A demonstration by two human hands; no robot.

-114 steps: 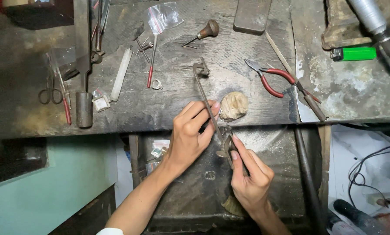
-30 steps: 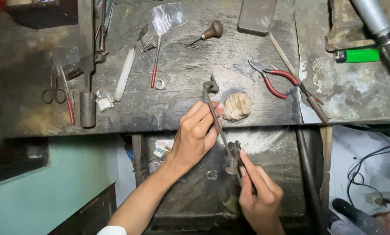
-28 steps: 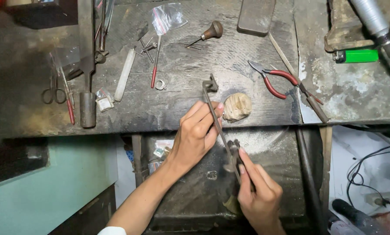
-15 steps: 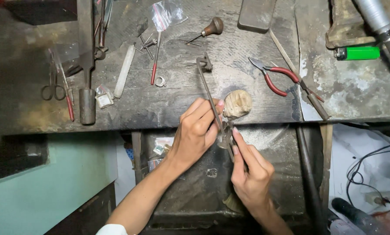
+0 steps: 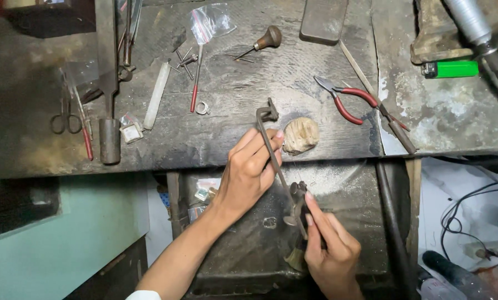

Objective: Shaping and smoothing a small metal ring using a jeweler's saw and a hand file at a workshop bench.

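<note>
Two bare forearms come up from the lower edge of the head view, each ending in an ungloved hand. The left hand (image 5: 249, 172) is slim, with long fingers and short, trimmed nails — no ring, no watch, no strap at the wrist. The right hand (image 5: 331, 253) looks the same: bare fingers, short nails, a plain wrist. The only clothing visible is a small patch of white sleeve (image 5: 143, 295) at the bottom edge, on the left arm near the elbow — its cut cannot be made out.
</note>
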